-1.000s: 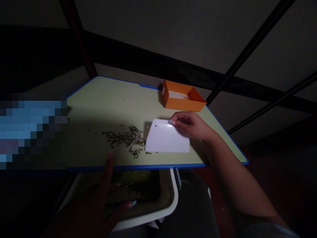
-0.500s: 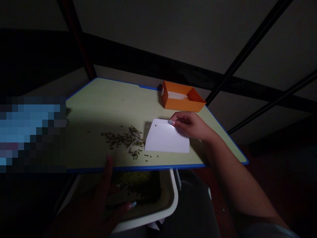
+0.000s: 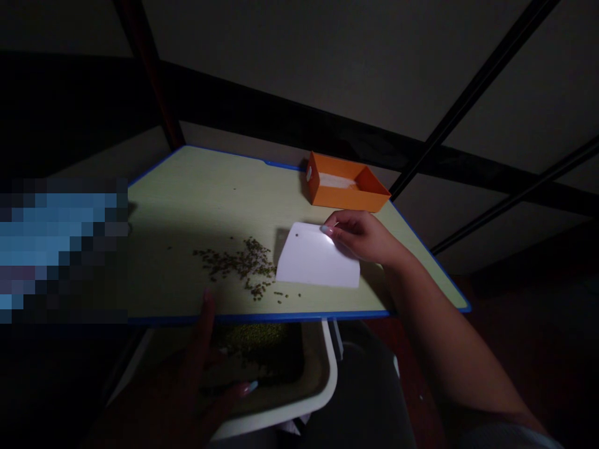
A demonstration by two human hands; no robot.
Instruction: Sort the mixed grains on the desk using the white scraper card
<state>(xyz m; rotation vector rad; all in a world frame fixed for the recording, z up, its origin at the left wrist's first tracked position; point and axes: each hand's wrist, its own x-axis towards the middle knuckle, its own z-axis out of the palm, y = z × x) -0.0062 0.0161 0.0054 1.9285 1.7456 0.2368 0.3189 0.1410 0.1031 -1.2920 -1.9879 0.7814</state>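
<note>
My right hand (image 3: 362, 237) is closed on the top edge of a white plastic scraper (image 3: 316, 257), which stands with its lower edge on the pale green table (image 3: 196, 193). Left of the scraper lies a scatter of small green beans (image 3: 238, 265). My left hand (image 3: 201, 368) grips a white tray (image 3: 322, 380) held just under the table's blue front edge, thumb up against the edge. A heap of beans (image 3: 255, 340) lies in the tray. The scene is dim.
An orange box (image 3: 346, 183), open at the top, stands at the table's back right. A blurred blue patch covers the left side. Dark bars cross the wall behind. The table ends close on the right.
The scraper has tilted slightly and a few more beans lie loose near the front edge. Both hands stay nearly where they were.
</note>
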